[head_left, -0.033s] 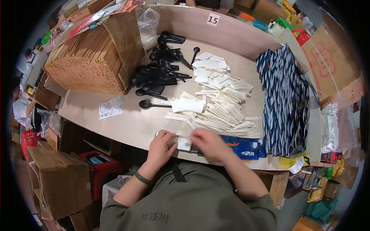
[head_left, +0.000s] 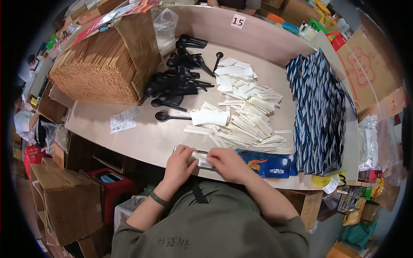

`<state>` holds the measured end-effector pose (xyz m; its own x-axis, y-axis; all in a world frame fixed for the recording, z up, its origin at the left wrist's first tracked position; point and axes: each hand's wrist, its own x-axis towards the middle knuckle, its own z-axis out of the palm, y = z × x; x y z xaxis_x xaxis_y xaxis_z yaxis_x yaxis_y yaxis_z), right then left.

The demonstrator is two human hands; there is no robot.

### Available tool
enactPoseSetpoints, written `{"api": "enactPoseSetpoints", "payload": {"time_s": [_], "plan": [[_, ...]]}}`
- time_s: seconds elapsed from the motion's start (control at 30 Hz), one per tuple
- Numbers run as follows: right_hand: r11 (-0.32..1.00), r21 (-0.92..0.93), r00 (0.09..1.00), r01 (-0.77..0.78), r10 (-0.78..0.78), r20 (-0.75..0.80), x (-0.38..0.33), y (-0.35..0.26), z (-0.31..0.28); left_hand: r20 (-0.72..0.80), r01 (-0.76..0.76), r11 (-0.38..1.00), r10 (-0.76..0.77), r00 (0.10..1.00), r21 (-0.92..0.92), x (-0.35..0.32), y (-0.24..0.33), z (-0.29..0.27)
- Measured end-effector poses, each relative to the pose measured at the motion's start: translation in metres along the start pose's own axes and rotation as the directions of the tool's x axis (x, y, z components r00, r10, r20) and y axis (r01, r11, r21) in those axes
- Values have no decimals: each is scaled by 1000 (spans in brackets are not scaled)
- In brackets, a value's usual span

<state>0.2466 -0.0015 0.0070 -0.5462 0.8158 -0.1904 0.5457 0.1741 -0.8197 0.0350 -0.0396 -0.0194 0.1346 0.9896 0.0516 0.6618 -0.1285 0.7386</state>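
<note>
Your left hand (head_left: 181,162) and right hand (head_left: 226,162) pinch a small, flat white piece (head_left: 199,157) between nearly closed fingers; just rightward, a glossy blue packet (head_left: 275,164) bears white lettering.

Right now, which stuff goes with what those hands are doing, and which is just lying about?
Likely in the job:
- white piece, between left hand and right hand
- white strips
- spoons
- blue pouches
- sticks

Probably just lying about:
- printed slip
- red crate
- carton, lower left
</note>
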Motion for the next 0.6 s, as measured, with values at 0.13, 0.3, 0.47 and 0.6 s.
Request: {"api": "enactPoseSetpoints", "payload": {"time_s": [0.13,0.3,0.47,0.6], "plan": [[944,-325,996,50,-72,-55,5,3,26,63,65,998,-65,996,6,4,3,-13],[900,-434,997,49,-68,-28,10,-3,29,-59,12,991,-4,998,130,38,-21,-46],[823,-566,997,52,-79,-23,10,-17,34,-116,-238,911,291,950,338,106,-52,-66],[777,-597,950,198,-302,-78,5,0,24,2,-177,907,191,982,382,114,-58,-65]]}}
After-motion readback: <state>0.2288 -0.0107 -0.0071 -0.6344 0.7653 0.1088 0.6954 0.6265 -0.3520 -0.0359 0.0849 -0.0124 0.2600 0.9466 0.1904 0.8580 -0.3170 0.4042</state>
